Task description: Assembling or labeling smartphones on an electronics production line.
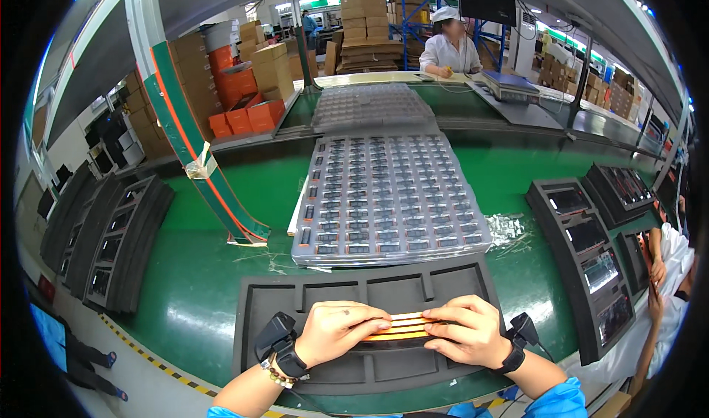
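Observation:
Between my two hands is a small stack of thin, dark slabs with bright orange edges (399, 328). My left hand (334, 332) pinches the stack's left end, and my right hand (470, 332) grips its right end with thumb and fingers. Their exact kind is hard to make out. Directly below lies a black foam tray (269, 300) divided into shallow compartments; my hands and the slabs hide part of its middle. Each of my wrists carries a black strapped device.
Beyond the foam tray stands a clear plastic tray stack (391, 196) filled with small dark parts. Foam trays holding dark devices stand at the right (583, 233) and left (111, 248). A green post (185, 137) rises left of centre. Co-workers are at the far side and right.

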Available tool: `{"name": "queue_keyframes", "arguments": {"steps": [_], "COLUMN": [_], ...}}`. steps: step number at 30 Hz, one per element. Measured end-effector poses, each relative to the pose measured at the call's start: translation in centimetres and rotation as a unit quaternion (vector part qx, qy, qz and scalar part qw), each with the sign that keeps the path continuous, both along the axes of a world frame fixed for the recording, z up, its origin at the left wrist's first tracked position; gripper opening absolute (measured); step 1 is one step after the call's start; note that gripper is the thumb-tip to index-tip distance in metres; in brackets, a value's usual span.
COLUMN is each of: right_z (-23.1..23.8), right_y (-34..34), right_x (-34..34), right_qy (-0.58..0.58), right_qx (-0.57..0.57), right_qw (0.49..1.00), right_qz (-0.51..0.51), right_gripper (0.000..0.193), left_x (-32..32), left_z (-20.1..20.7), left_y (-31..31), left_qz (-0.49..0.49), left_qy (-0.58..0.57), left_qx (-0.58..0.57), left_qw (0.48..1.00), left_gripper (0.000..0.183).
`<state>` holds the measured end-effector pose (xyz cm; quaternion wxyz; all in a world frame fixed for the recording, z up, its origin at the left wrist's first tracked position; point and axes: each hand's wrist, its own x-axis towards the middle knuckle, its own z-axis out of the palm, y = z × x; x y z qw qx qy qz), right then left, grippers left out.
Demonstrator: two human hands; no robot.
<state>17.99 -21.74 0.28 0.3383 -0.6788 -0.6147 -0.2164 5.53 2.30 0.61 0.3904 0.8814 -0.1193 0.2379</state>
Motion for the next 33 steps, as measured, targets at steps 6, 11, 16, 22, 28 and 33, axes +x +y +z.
{"name": "queue_keyframes", "arguments": {"steps": [6, 11, 16, 22, 28, 33], "right_z": [-0.5, 0.9, 0.5, 0.4, 0.8, -0.1], "right_y": [-0.3, 1.2, 4.3, 5.6, 4.2, 4.9], "right_x": [0.1, -0.3, -1.9, -2.3, -2.4, -2.3], "right_qy": [-0.014, 0.111, 0.16, 0.097, 0.146, 0.141], "right_qx": [0.011, 0.042, 0.055, 0.11, 0.156, 0.128], "right_qw": [1.0, 0.993, 0.984, 0.987, 0.976, 0.982], "right_qz": [-0.001, -0.005, 0.059, 0.069, 0.035, 0.01], "right_gripper": [0.016, 0.01, 0.018, 0.018, 0.02, 0.021], "left_x": [-0.1, 0.0, -0.4, -2.1, -1.6, -1.1], "left_z": [-0.1, -0.4, -0.2, 1.6, 2.3, 0.4], "left_y": [-0.2, -0.6, -0.2, -1.4, -2.5, -1.1], "left_qz": [-0.006, -0.002, 0.009, 0.072, -0.007, 0.014], "left_qy": [0.01, 0.046, 0.02, 0.138, 0.138, 0.107], "left_qx": [-0.027, -0.031, 0.021, -0.067, -0.124, -0.163], "left_qw": [1.0, 0.998, 1.0, 0.986, 0.983, 0.981], "left_gripper": [0.014, 0.02, 0.035, 0.035, 0.016, 0.013]}}
